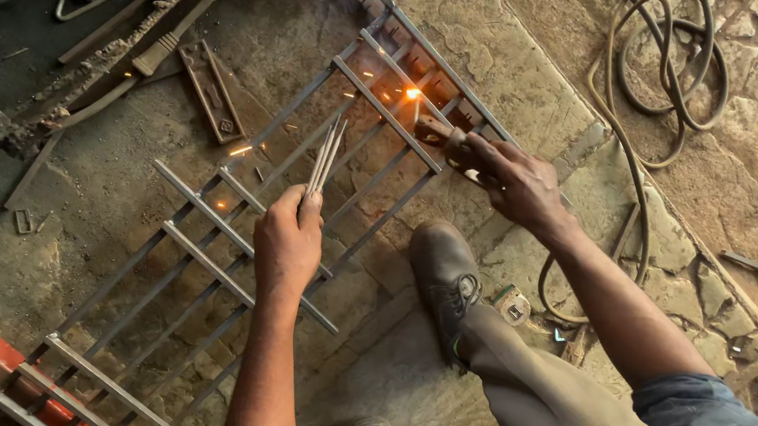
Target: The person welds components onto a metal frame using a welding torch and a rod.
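Right hand [519, 186] grips the electrode holder [447, 143], arc sparking [412, 93] at a joint near the metal grille's [209, 227] far end on the stone floor — left hand [287, 242] clutches spare rods [325, 157]. Best held steady, tip close, boot [443, 277] pinning the frame.

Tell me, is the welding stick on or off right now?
On. A bright glow and sparks fly where the holder in the right hand meets the metal grille.
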